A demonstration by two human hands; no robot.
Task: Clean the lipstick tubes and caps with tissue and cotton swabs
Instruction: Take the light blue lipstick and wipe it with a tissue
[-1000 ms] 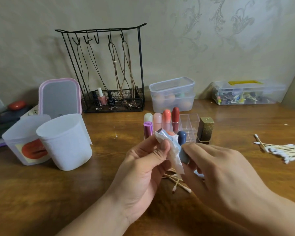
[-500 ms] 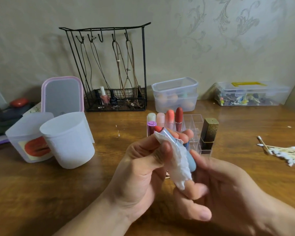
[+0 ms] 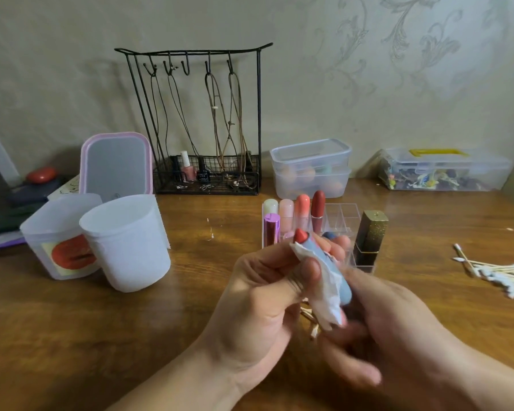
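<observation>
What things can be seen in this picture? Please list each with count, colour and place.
blue lipstick tube: 1, pale blue, red tip, held in centre
tissue: 1, white, wrapped on the tube
lipsticks in clear organiser: several, purple, pink, coral, red
gold lipstick: 1, at organiser's right end
cotton swabs: pile, white, table right
white cup: 1, table left
mirror: 1, pink frame, behind cup
wire rack: 1, black, by wall
clear boxes: 2 stacked, by wall
left hand: pinches tissue on tube
right hand: holds tube's lower end, blurred
</observation>
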